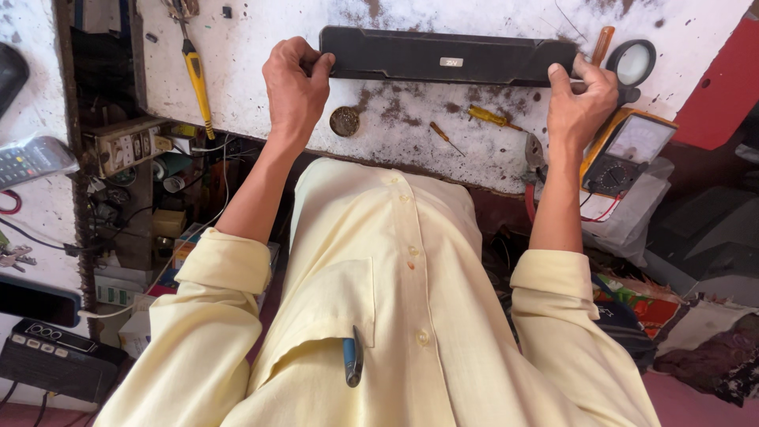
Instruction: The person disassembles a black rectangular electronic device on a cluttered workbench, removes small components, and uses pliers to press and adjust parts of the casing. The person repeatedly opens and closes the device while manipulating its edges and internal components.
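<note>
A long black speaker bar lies across the far side of a stained white workbench. My left hand grips its left end, fingers curled over the edge. Its right end is held by my right hand, thumb on top. Both forearms reach forward from pale yellow rolled sleeves. A blue pen is clipped in my shirt pocket.
On the bench lie a yellow-handled screwdriver, a round tin, two small screwdrivers, pliers, a magnifier and a yellow multimeter. A power strip, remote and cluttered boxes sit at left.
</note>
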